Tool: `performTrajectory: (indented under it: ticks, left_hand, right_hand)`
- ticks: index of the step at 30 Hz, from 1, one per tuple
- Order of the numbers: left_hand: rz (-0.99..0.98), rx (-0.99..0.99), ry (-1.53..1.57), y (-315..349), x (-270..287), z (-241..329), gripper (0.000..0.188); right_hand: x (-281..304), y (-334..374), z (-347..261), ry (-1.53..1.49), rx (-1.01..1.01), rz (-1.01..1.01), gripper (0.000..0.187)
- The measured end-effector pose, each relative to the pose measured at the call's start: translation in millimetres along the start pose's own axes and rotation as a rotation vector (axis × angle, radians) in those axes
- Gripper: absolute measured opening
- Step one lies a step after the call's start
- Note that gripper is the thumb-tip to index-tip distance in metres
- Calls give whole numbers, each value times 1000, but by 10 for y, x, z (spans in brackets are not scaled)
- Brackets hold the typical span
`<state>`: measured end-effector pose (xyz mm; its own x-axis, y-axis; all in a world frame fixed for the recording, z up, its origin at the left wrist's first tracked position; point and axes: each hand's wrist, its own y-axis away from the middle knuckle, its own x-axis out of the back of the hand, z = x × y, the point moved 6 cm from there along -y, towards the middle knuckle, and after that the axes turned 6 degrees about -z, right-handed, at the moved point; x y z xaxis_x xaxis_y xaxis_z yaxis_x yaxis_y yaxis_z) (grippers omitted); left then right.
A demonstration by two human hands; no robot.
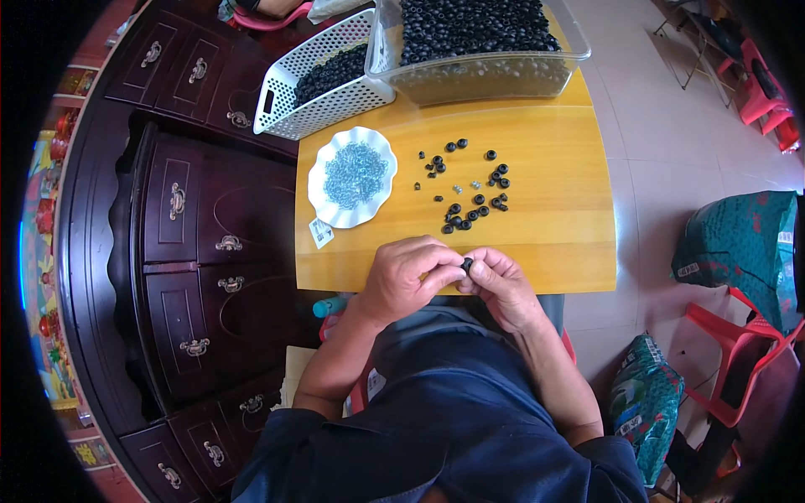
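Note:
Close together at the table's near edge, my left hand [411, 272] and my right hand [503, 289] pinch a small black round plastic piece [467, 263] between thumbs and fingertips. Any hole or inner part of it is too small to make out. Just beyond my fingers, several loose black round pieces [457, 222] with holes lie scattered on the wooden table [545, 243]. Smaller black bits [438, 199] and a few tiny metal springs [475, 184] lie among them. Left of these, a white wavy-rimmed plate [317, 189] holds a heap of silvery springs [354, 174].
A white perforated basket [335, 113] and a clear plastic bin [478, 80], both with black pieces inside, stand at the table's far side. Dark wooden drawers [180, 201] border the left. On the right floor are green bags [738, 251] and a red stool [725, 369].

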<state>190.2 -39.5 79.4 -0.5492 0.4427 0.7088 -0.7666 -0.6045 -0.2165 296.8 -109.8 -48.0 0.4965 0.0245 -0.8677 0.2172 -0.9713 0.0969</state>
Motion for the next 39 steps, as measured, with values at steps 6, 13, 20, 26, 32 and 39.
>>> performTrajectory:
  ticks: [6, 13, 20, 26, 32, 39]
  left_hand:
    - [-218, 128, 332, -44, 9, -36, 27]
    - [-295, 63, 377, -38, -33, -57, 29]
    - [-227, 81, 306, -9, -39, -42, 20]
    - [-215, 116, 371, 56, -66, -80, 19]
    - [-214, 74, 343, 76, -43, -95, 11]
    - [-187, 383, 575, 157, -6, -725, 20]
  right_hand:
    - [-119, 30, -85, 50, -51, -115, 25]
    - [-113, 32, -41, 48, -88, -116, 22]
    - [-73, 11, 52, 73, -63, -91, 31]
    - [-85, 47, 35, 16, -107, -50, 19]
    - [-34, 28, 91, 77, -139, -63, 28]
    - [-92, 28, 61, 66, -164, -32, 22]
